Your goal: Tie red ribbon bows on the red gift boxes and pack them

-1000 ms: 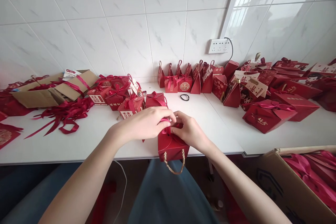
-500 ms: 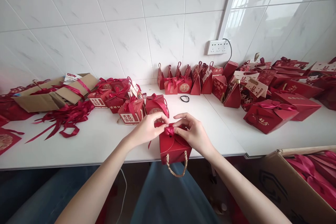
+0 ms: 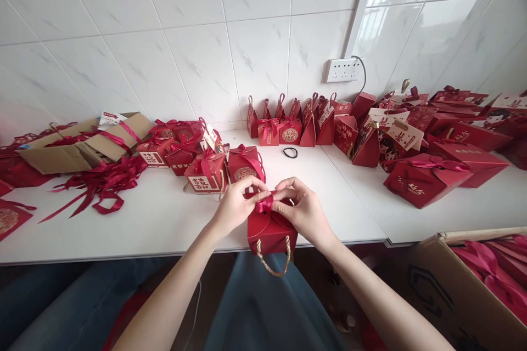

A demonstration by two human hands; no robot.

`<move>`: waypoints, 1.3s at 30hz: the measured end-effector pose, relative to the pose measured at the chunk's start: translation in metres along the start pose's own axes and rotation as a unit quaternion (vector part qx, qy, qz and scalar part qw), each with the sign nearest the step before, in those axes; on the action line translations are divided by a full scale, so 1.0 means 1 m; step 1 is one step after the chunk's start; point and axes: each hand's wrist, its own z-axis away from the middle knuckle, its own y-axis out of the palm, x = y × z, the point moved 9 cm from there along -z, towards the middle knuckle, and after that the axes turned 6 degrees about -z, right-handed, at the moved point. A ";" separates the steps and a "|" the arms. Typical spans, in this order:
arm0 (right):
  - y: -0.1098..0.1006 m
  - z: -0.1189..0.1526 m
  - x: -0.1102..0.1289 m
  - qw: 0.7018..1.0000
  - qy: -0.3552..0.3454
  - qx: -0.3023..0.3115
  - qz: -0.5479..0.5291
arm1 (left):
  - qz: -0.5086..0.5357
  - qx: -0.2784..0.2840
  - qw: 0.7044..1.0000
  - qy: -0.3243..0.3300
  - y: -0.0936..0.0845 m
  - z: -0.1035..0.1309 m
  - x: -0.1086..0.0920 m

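Note:
A red gift box [image 3: 269, 235] with a gold rope handle [image 3: 275, 271] sits at the front edge of the white table, its handle hanging over the edge. On its top is a pinkish-red ribbon [image 3: 264, 205] in a loop or bow. My left hand [image 3: 239, 203] pinches the ribbon from the left. From the right, my right hand [image 3: 302, 208] pinches it between thumb and fingers. The fingertips of both hands nearly meet over the box. Just behind stands another red box [image 3: 242, 163] with a ribbon.
Loose red ribbons [image 3: 109, 181] lie at left, before an opened cardboard box [image 3: 61, 156]. Several red gift boxes [image 3: 206, 173] stand in the middle, more [image 3: 428, 175] at right. A black hair tie [image 3: 290, 152] lies behind my hands. A carton [image 3: 432, 285] stands at lower right.
The gift box has shifted slightly left. My left hand has moved a little to the right, closer to my right hand, and both stay at the ribbon.

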 end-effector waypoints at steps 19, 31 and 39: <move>-0.005 0.004 0.007 0.996 -0.067 -0.054 0.039 | 0.016 0.025 0.999 -0.031 0.010 0.034 -0.003; 0.005 -0.004 0.014 0.993 -0.041 0.092 0.052 | 0.063 0.015 0.995 -0.072 0.013 0.029 0.007; 0.003 -0.003 0.021 0.970 -0.105 0.058 0.210 | 0.135 -0.024 0.985 -0.107 0.018 0.027 0.019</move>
